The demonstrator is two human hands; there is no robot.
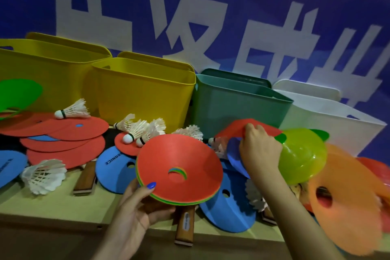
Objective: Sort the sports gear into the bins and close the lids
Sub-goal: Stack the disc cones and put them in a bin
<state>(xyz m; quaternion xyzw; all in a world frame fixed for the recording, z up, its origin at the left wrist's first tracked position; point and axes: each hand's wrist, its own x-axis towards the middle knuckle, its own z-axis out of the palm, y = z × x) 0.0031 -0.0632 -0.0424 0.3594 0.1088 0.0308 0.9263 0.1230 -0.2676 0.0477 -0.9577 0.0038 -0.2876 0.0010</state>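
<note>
left hand (135, 211): fingers grasp a stack of cones (179, 170), red on top, above the desk (52, 202) | right hand (258, 150): fingers pinch a blue cone (234, 154) before the green bin (238, 107) | shuttlecocks (139, 129) lie on red discs

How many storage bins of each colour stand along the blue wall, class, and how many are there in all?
Yellow bins: 2
Green bin: 1
White bin: 1
Total: 4
</note>
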